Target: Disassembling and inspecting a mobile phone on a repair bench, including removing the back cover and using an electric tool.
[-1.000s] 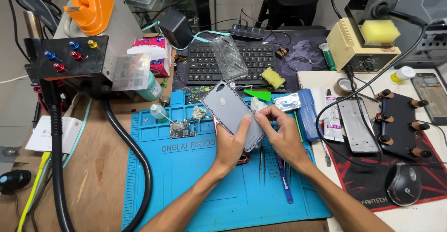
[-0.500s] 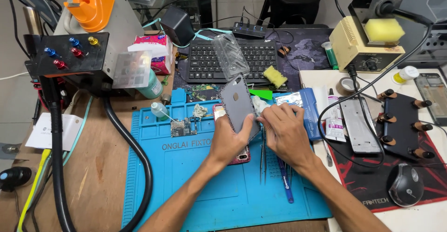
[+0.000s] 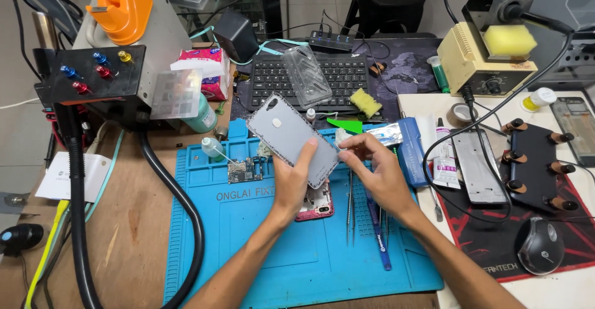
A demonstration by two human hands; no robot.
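The left hand (image 3: 296,182) grips the grey phone back cover (image 3: 292,136) from below, fingers curled on its lower edge; the cover tilts above the blue work mat (image 3: 248,247), long axis running from 10 to 4 o'clock, camera cutout toward 10 o'clock. At the cover's 3 o'clock corner, the right hand (image 3: 375,166) pinches a small pale piece, too small to identify. The wooden bench (image 3: 133,228) is crowded; a pink opened phone (image 3: 316,205) lies partly hidden under the left hand, with tweezers (image 3: 350,207) beside.

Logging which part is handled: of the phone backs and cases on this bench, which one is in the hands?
The grey back cover, gripped by the left hand and touched by the right hand. The clear case lies on the keyboard.
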